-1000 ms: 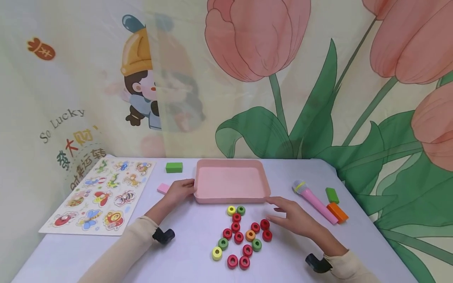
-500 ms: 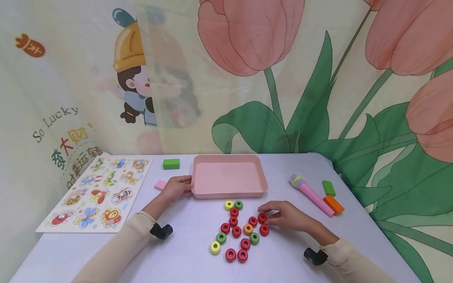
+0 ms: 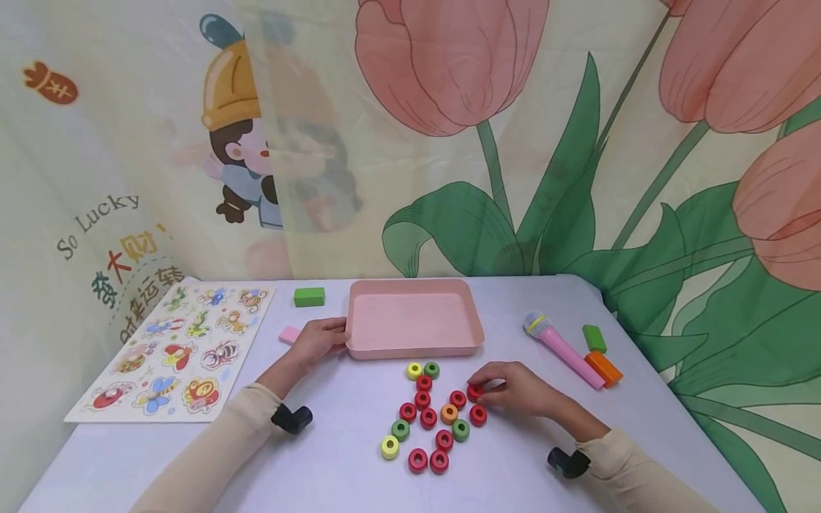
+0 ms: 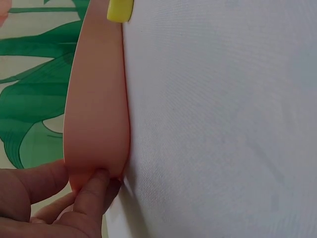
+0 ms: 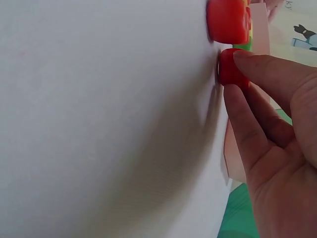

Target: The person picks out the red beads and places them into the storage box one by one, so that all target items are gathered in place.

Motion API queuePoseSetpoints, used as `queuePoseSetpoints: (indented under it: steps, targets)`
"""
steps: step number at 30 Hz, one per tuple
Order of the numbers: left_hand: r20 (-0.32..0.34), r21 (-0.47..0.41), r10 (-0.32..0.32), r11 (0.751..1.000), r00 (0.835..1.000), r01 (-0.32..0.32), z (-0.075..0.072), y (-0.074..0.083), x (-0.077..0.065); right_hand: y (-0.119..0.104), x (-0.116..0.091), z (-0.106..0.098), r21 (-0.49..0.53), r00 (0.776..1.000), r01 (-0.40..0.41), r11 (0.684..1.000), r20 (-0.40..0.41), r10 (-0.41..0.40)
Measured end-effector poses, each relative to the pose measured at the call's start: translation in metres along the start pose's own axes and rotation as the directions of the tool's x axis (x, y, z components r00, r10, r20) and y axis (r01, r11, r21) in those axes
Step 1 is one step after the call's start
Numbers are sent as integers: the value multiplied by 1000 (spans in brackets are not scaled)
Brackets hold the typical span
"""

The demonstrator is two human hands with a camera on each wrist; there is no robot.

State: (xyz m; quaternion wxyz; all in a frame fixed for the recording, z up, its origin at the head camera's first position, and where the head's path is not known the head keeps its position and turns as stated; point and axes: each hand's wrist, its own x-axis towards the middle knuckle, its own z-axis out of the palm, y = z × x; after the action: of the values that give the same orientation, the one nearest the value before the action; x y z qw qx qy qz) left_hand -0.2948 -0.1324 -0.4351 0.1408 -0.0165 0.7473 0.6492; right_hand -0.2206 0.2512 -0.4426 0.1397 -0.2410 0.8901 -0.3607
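Observation:
My left hand (image 3: pixel 319 339) holds the left end of a shallow pink tray (image 3: pixel 415 353). In the left wrist view the thumb is at the tray's rim and fingertips (image 4: pixel 100 177) press on its outer wall. My right hand (image 3: pixel 518 388) pinches a small red bead (image 5: pixel 229 67) between thumb and fingers, low at the tabletop. Another red bead (image 3: pixel 477 415) lies just in front of it. Several more ring-shaped beads, red, green, yellow and an orange bead (image 3: pixel 449 413), lie scattered in front of the tray, holes up. Nothing shows inside the tray.
A pink toy microphone (image 3: pixel 564 350) lies at the right, beside an orange block (image 3: pixel 603 368) and a green block (image 3: pixel 594 338). On the left are a picture puzzle board (image 3: pixel 173 353), another green block (image 3: pixel 309 297) and a pink block (image 3: pixel 290 335). A printed curtain hangs behind.
My right hand has moved from the tray's front right corner down to the red bead and now pinches it. The left hand stays at the tray. The head view has shifted slightly.

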Motion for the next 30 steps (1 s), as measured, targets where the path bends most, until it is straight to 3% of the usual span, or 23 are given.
queuePoseSetpoints:
  steps: [13, 19, 30]
  targets:
    - [-1, -4, 3, 1000, 1000, -3, 0, -1, 0, -7, 15, -30, 62, 997, 8, 998, -79, -3]
    - [11, -23, 6, 1000, 1000, -6, -1, -3, -1, -6, 38, -46, 67, 992, 4, 998, -128, 5]
    - [15, -61, 18, 998, 1000, -17, 0, -2, 0, -17, 92, -67, 103, 981, -103, 989, -152, 118]
